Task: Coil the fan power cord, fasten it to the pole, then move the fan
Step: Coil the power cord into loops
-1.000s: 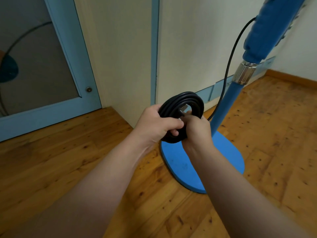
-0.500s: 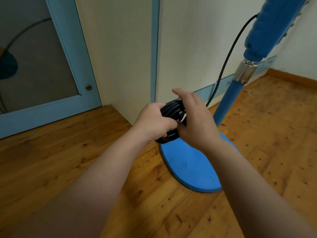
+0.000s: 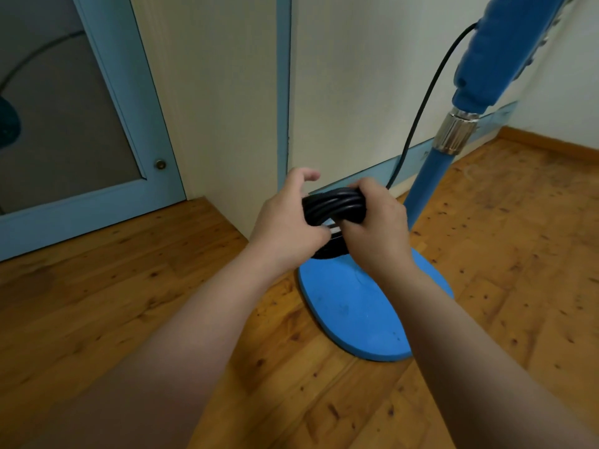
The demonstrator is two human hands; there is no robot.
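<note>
head view: coiled cord (image 3: pixel 334 205) held above the base (image 3: pixel 356 312), just left of the pole (image 3: pixel 424 186). right hand (image 3: pixel 377 234) grips its right side, fingers curled over it; left hand (image 3: pixel 285 225) pinches its left side, forefinger lifted.

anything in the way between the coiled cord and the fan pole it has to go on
Nothing visible. The right hand grips the coiled cord just left of the blue fan pole, with only open air between hand and pole.
</note>
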